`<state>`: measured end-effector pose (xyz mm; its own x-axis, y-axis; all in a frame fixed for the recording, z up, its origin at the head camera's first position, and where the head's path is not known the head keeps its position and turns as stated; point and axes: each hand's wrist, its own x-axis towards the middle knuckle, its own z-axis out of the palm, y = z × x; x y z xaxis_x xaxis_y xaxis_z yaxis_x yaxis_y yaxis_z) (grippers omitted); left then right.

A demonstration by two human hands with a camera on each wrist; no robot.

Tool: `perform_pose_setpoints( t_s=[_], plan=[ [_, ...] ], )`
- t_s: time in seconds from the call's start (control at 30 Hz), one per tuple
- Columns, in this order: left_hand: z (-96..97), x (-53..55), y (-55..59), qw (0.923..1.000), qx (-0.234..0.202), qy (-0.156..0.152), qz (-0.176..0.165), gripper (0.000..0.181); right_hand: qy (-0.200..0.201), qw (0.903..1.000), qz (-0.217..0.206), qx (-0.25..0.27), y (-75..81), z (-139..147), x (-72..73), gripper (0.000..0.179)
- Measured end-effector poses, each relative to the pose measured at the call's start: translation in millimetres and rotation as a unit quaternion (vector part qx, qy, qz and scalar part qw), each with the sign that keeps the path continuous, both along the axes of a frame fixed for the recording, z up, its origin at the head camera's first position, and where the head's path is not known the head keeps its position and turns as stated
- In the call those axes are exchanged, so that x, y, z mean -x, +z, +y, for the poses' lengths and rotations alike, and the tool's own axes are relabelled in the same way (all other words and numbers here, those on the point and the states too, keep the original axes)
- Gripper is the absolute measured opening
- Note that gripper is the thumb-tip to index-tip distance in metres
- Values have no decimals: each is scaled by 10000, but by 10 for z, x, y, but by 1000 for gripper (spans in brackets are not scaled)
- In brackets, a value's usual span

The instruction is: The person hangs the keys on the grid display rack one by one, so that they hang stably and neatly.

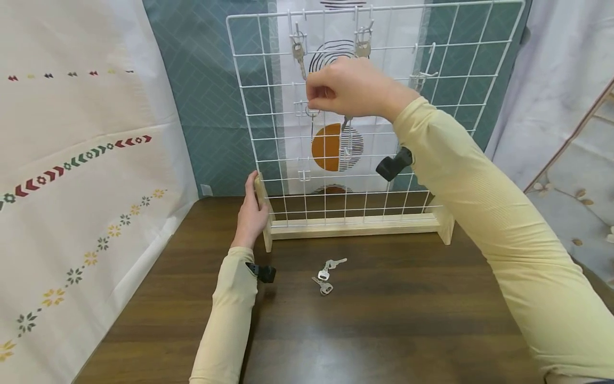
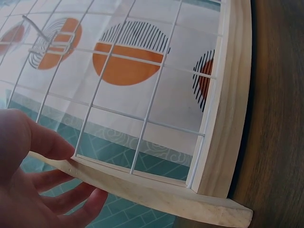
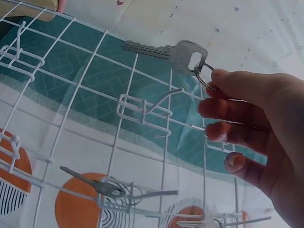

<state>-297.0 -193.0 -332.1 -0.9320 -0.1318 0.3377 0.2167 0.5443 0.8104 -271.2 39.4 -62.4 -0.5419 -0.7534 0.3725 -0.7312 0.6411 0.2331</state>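
My right hand [image 1: 357, 88] is raised in front of the white wire grid [image 1: 331, 202]. Its thumb and forefinger pinch a metal key ring [image 3: 204, 81], from which a silver key [image 3: 188, 56] sticks out, apart from the nearest hook [image 3: 164, 99]. The other fingers are loosely bent. At the grid's lower left, my left hand [image 1: 251, 216] grips the wooden side piece [image 2: 137, 187] of the stand, thumb on one side and fingers on the other. One hanging key [image 1: 298, 52] is at the upper left of the grid, and another key [image 1: 363, 48] hangs at upper middle.
Several loose keys [image 1: 325, 288] lie on the brown wooden table [image 1: 384, 320] before the stand's wooden base bar [image 1: 355, 228]. More white hooks [image 1: 424, 74] are on the grid. Patterned cloth [image 1: 86, 160] borders the left, and pale curtains [image 1: 551, 69] the right.
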Motion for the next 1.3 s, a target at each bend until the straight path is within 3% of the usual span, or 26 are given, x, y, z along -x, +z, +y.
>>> perform_pose_setpoints(
  t_s=[0.6, 0.87, 1.3],
  plan=[
    [3, -18, 29, 10000, -51, 38, 19, 79, -448, 9968, -251, 617, -19, -175, 263, 20],
    [-11, -36, 39, 9999, 33, 76, 78, 79, -358, 9952, -366, 836, -16, -183, 223, 20],
    [-19, -48, 38, 9999, 61, 121, 29, 81, -447, 9966, -362, 592, -6, -248, 209, 20]
  ],
)
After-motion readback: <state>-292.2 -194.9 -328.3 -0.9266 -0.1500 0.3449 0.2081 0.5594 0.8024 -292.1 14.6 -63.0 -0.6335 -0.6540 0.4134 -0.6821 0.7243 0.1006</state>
